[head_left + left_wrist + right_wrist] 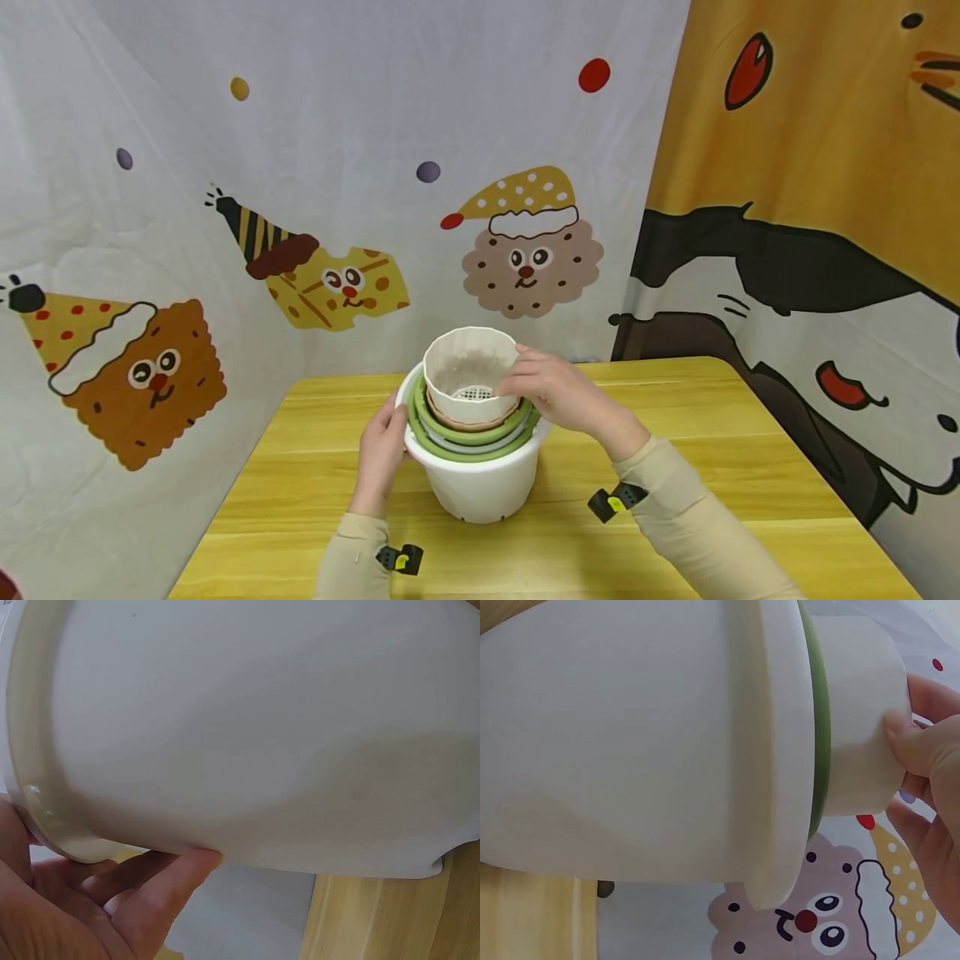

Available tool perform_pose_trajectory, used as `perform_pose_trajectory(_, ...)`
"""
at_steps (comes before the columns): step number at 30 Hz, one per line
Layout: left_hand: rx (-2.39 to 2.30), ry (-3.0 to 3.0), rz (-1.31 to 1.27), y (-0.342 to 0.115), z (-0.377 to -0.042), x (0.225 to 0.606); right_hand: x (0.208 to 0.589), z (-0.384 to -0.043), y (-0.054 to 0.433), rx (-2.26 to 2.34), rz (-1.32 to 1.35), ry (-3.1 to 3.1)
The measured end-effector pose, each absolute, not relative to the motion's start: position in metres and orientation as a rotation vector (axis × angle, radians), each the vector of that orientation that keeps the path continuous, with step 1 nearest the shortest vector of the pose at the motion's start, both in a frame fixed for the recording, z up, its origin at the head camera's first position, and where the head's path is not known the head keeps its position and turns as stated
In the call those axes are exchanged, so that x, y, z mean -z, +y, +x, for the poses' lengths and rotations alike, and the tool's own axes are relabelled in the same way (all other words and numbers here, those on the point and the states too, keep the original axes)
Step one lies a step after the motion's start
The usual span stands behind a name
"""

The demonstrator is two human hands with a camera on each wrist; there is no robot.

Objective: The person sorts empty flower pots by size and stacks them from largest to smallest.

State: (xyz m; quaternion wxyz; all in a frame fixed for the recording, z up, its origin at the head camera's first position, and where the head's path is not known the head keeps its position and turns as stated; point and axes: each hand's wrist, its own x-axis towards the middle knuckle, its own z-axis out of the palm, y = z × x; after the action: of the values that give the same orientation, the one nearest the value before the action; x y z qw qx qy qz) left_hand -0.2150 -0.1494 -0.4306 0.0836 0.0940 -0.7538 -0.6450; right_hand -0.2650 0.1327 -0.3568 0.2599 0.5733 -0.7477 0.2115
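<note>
A nest of plant pots stands on the table, the largest a white pot (pixel 482 487) with a wide rim. Inside it sit pots with green rims (pixel 468 456), a grey rim and a thin brownish rim. A small cream pot (pixel 467 411) with a mesh bottom and some dirt inside rises above the others. At its right edge, my right hand (pixel 558 392) pinches the rim, thumb outside in the right wrist view. My left hand (pixel 381 450) holds the large pot's rim at the left; the left wrist view shows fingers (pixel 161 896) against the wall below the rim.
The pots stand on a yellow wood-grain table (pixel 300 483). Behind it hangs a pale cloth (pixel 360 125) printed with cartoon snacks, and an orange cloth (pixel 840 167) with a cartoon animal is at the right. A small black device is strapped to each sleeve.
</note>
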Motion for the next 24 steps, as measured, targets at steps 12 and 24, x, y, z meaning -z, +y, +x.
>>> perform_pose_trajectory(12, 2.002, -2.224, 0.225, -0.154, -0.218, 0.435, 0.352, -0.255, 0.14, -0.691, 1.482, -2.035)
perform_pose_trajectory(24, 1.913, -2.22, 0.189, -0.158, -0.212, 0.429, 0.361, -0.238, 0.171, -0.748, 1.14, -2.166)
